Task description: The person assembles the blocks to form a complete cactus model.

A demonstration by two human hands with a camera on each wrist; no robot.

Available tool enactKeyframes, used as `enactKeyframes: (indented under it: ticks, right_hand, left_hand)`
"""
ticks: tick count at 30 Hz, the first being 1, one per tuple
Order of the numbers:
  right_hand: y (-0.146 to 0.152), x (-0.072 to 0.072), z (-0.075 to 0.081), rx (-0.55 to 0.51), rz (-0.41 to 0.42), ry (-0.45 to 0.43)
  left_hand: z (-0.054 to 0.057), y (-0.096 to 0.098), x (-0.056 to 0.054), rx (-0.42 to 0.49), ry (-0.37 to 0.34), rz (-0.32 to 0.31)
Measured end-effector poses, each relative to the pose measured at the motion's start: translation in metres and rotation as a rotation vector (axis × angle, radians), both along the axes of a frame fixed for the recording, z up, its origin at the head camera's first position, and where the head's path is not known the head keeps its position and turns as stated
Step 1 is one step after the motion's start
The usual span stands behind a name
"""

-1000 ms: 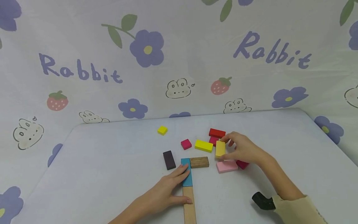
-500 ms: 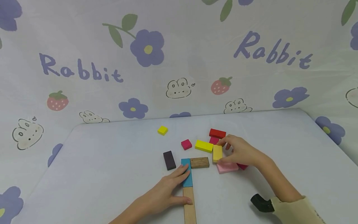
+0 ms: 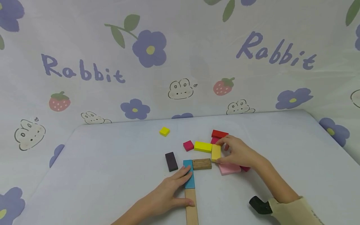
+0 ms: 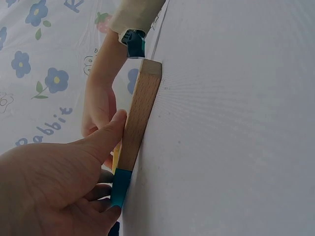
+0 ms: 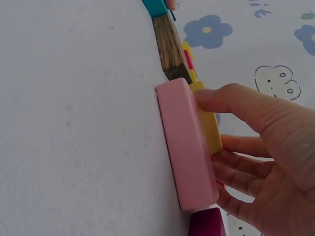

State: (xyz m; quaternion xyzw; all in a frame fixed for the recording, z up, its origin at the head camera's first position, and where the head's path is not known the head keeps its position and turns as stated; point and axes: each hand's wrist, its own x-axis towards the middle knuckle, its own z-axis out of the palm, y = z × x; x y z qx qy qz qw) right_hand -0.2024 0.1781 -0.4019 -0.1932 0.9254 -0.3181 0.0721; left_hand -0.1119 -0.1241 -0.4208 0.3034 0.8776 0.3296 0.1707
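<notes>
Your left hand (image 3: 166, 191) rests with extended fingers on the blue block (image 3: 191, 183), its thumb on the light wood block (image 3: 192, 215) that meets the blue block's near end. Your right hand (image 3: 240, 154) pinches the golden block (image 3: 216, 153) between thumb and fingers, to the right of the blue block and slightly beyond it; whether it touches the table (image 3: 98, 162) is hard to tell. The grained wood block (image 3: 202, 164) adjoins the blue block's right side, the pink block (image 3: 230, 169) lies farther right of it, the dark block (image 3: 171, 161) just left, and the small crimson block (image 3: 188, 145) beyond.
</notes>
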Motion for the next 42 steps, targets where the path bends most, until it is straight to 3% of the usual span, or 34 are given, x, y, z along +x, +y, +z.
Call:
enactKeyframes:
  ticks: [17,29,42]
  right_hand:
    - [-0.012,-0.018,-0.005,-0.003,0.024,0.054]
    - [-0.023,-0.028,-0.002,-0.003,0.024,-0.006]
    - [-0.019,-0.036,-0.008,-0.119,0.006,-0.096]
  left_hand:
    - [0.001,0.0,0.0,0.016,0.015,-0.001]
    - [0.003,0.0,0.001,0.021,0.019,0.002]
    - [0.004,0.001,0.001,0.013,0.003,0.006]
